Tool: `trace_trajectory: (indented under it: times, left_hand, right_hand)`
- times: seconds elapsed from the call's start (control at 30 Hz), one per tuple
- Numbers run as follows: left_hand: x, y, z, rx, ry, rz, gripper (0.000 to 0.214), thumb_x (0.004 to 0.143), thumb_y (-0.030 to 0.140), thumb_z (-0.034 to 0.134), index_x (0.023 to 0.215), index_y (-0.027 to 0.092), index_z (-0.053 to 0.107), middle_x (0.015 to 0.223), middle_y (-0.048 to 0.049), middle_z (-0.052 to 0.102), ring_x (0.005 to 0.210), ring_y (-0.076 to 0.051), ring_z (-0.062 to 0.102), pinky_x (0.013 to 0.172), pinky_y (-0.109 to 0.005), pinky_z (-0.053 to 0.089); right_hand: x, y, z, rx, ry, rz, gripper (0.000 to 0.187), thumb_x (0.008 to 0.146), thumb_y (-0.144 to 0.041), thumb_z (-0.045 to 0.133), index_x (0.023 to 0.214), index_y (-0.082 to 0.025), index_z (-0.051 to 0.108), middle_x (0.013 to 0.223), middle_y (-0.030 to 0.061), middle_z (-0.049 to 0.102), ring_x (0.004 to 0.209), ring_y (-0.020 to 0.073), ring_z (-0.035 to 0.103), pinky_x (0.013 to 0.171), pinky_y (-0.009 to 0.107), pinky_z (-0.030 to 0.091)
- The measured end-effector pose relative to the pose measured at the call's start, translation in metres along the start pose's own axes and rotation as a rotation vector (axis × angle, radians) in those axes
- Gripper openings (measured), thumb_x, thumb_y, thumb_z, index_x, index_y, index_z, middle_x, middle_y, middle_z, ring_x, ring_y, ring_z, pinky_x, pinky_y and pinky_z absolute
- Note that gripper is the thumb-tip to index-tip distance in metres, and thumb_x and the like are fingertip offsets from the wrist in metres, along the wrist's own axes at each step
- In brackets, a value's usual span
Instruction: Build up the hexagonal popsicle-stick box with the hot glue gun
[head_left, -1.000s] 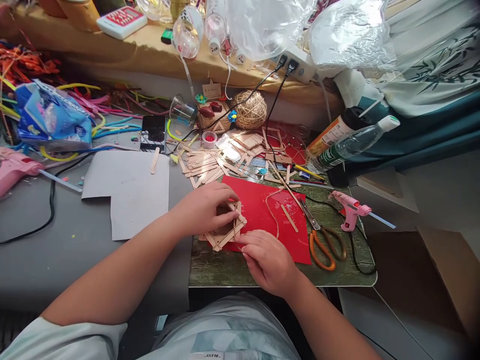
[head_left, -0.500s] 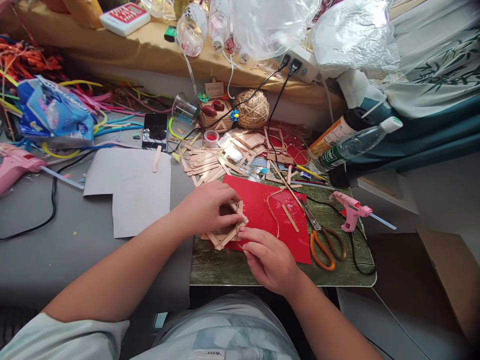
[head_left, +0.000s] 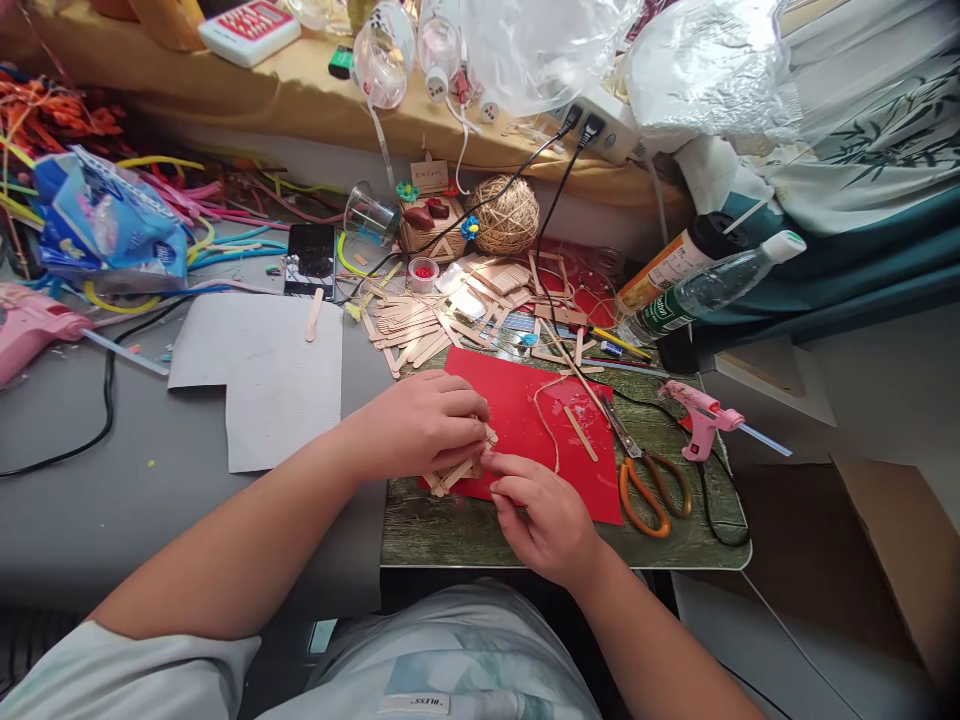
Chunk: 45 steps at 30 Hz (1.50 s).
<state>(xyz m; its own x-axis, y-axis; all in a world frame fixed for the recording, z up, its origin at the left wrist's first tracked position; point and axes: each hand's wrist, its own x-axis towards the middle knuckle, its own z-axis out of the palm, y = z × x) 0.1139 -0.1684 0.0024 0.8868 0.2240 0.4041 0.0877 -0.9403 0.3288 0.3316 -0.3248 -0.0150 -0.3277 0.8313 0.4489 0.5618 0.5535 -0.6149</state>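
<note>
A small frame of glued craft sticks (head_left: 453,477) lies on the red sheet (head_left: 517,400) near the table's front, mostly covered by my hands. My left hand (head_left: 427,424) reaches over it from the left, its fingers bent down around the frame's right corner. From the right, my right hand (head_left: 546,515) has its thumb and bent fingers close together, with the index fingertip touching that same corner. Whatever lies between those fingertips is too small to make out. On the sheet, right of my hands, are a loose craft stick (head_left: 580,433) and a piece of twine (head_left: 546,420).
Orange-handled scissors (head_left: 646,490) and a pink glue gun (head_left: 705,420) lie to the right. Behind the sheet is a heap of craft sticks (head_left: 412,325) with a twine ball (head_left: 507,215). A bottle (head_left: 705,295) leans at the right; white card (head_left: 281,400) lies left.
My left fingers have closed down over the frame's right corner and now hide more of it. My right hand has shifted very slightly.
</note>
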Motion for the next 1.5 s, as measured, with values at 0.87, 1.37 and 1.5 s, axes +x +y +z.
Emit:
trace_trajectory:
  times: [0.87, 1.37, 1.5]
  left_hand:
    - [-0.001, -0.005, -0.002, -0.096, -0.104, 0.065, 0.020, 0.107, 0.033, 0.061, 0.121, 0.027, 0.073, 0.127, -0.0072, 0.079, 0.125, -0.023, 0.069, 0.104, -0.039, 0.047]
    - [-0.001, -0.005, 0.001, -0.139, -0.084, 0.105, 0.019, 0.104, 0.032, 0.066, 0.117, 0.027, 0.078, 0.127, -0.0083, 0.079, 0.127, -0.026, 0.069, 0.106, -0.039, 0.051]
    - [-0.001, -0.005, 0.000, -0.130, -0.090, 0.107, 0.019, 0.103, 0.033, 0.066, 0.117, 0.027, 0.078, 0.127, -0.0090, 0.078, 0.126, -0.026, 0.069, 0.106, -0.039, 0.051]
  right_hand:
    - [-0.008, -0.002, -0.002, 0.077, 0.067, 0.062, 0.027, 0.095, -0.007, 0.063, 0.117, -0.024, 0.065, 0.112, 0.0124, 0.077, 0.101, 0.0231, 0.074, 0.086, 0.040, 0.064]
    - [0.003, -0.008, -0.008, 0.089, 0.040, 0.044, 0.029, 0.097, -0.004, 0.063, 0.119, -0.022, 0.066, 0.119, 0.0133, 0.077, 0.111, 0.0235, 0.074, 0.098, 0.043, 0.064]
    - [0.004, -0.006, -0.007, 0.063, 0.020, 0.009, 0.031, 0.097, -0.003, 0.063, 0.121, -0.022, 0.067, 0.121, 0.0130, 0.079, 0.113, 0.0237, 0.075, 0.100, 0.043, 0.064]
